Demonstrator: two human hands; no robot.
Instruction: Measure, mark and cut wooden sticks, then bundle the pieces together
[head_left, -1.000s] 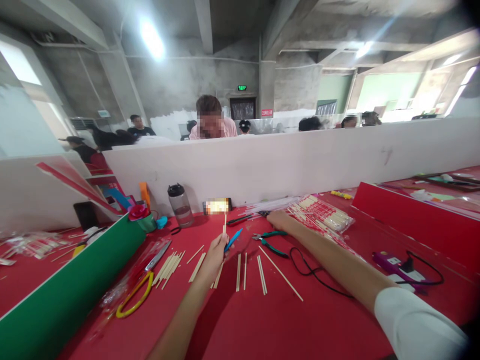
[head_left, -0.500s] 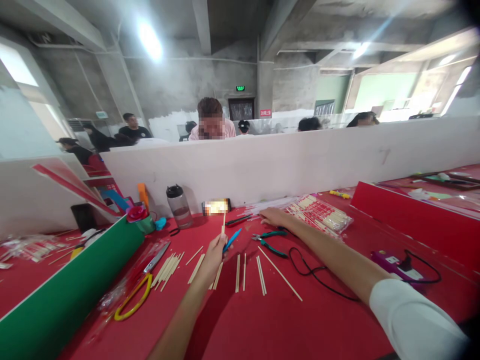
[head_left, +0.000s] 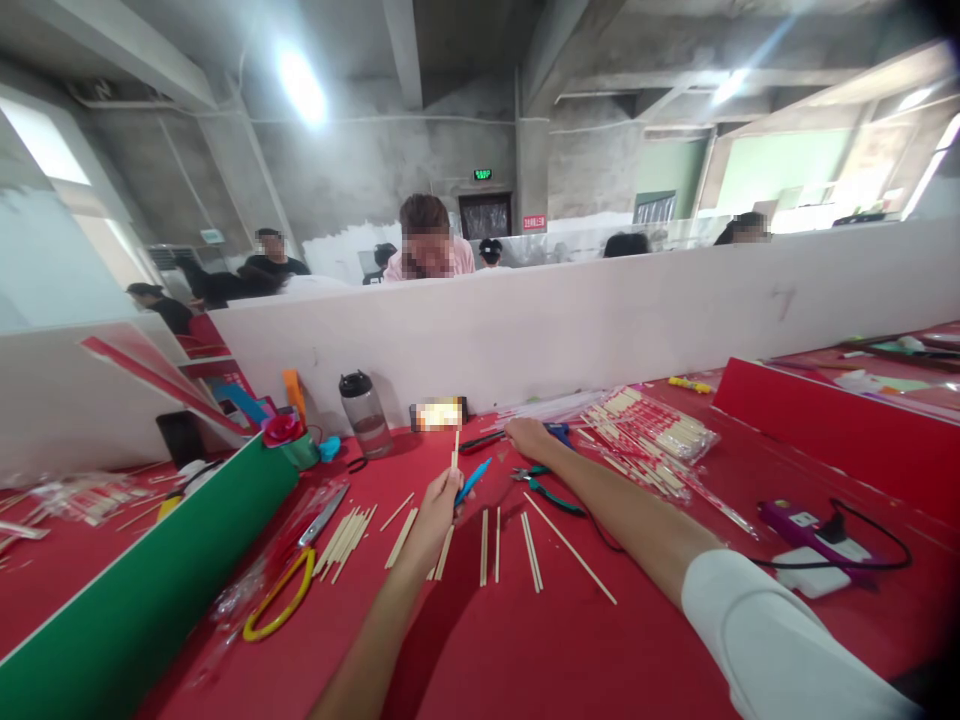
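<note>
My left hand (head_left: 439,500) is closed around light wooden sticks (head_left: 455,455), which point up from the fingers. A blue pen (head_left: 474,480) also sticks out of this hand. My right hand (head_left: 531,438) reaches across the table with curled fingers, closed on what looks like a blue glue gun (head_left: 559,432), mostly hidden behind the hand. Left of it lies a dark slim tool (head_left: 482,441); just below are green-handled pliers (head_left: 551,490). Short groups of sticks (head_left: 484,546) lie in a row before me, with one long stick (head_left: 574,550) slanting at the right.
Yellow-handled scissors (head_left: 289,590) lie left, beside a green board (head_left: 165,570). A water bottle (head_left: 366,415) and lit phone (head_left: 439,414) stand by the white partition (head_left: 510,330). Bagged sticks (head_left: 652,430) and a purple power strip (head_left: 814,540) are right. Several people sit beyond.
My right hand has moved left and the blue tool behind it has come into sight. The black cord has shifted. My left hand still holds the sticks and pen.
</note>
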